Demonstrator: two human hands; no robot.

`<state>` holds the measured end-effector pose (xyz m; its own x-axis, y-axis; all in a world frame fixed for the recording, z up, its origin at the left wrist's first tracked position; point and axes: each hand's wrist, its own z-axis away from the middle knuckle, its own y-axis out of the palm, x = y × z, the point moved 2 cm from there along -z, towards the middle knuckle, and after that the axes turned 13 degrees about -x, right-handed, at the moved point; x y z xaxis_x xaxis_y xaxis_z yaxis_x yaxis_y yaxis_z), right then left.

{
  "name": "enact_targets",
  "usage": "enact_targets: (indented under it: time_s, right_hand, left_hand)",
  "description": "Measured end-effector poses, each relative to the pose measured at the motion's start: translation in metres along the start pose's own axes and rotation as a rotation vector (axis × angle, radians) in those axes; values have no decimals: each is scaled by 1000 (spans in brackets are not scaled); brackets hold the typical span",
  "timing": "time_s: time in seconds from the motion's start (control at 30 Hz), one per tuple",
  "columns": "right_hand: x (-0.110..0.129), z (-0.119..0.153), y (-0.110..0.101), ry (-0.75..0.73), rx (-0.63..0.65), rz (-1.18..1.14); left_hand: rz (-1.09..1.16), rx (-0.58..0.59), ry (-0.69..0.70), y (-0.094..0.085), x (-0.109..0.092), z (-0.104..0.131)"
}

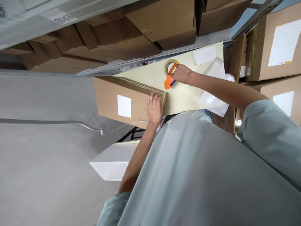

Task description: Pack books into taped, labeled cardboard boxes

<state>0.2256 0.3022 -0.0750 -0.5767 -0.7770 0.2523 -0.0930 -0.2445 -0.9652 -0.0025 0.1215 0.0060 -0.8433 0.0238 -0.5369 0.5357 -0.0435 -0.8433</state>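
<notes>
A long cardboard box (107,97) with a white label (124,106) lies on a pale yellow tabletop (183,100). My left hand (155,108) rests against the side of the box near its right end, fingers laid out flat up to its edge. In my right hand (182,74) is an orange tape dispenser (168,82), gripped above the tabletop just right of the box. A roll of tape (168,66) shows at the dispenser, partly covered by it. Whether the box's top flaps are sealed I cannot tell.
Crumpled white plastic wrap (215,97) and a white paper sheet (205,55) lie at the tabletop's right. Shelves of cardboard boxes (164,18) run behind, and labelled boxes (256,47) are stacked on the right. A white bin (110,171) and a cable (89,126) are at left.
</notes>
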Motion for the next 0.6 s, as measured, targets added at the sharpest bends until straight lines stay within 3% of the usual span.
enact_targets:
  time_s: [0.17, 0.33, 0.47, 0.6]
  right_hand:
    - [-3, -19, -2, -50, 35, 10]
    - [-2, -32, -13, -51, 113, 48]
    - [4, -37, -45, -51, 263, 119]
    - [39, -50, -84, 4, 388, 147]
  left_hand:
    - [28, -16, 23, 4, 2, 0]
    - [10, -31, 136, 9, 6, 2]
    - [-3, -50, 220, 8, 4, 0]
    - [0, -37, 258, 6, -2, -6]
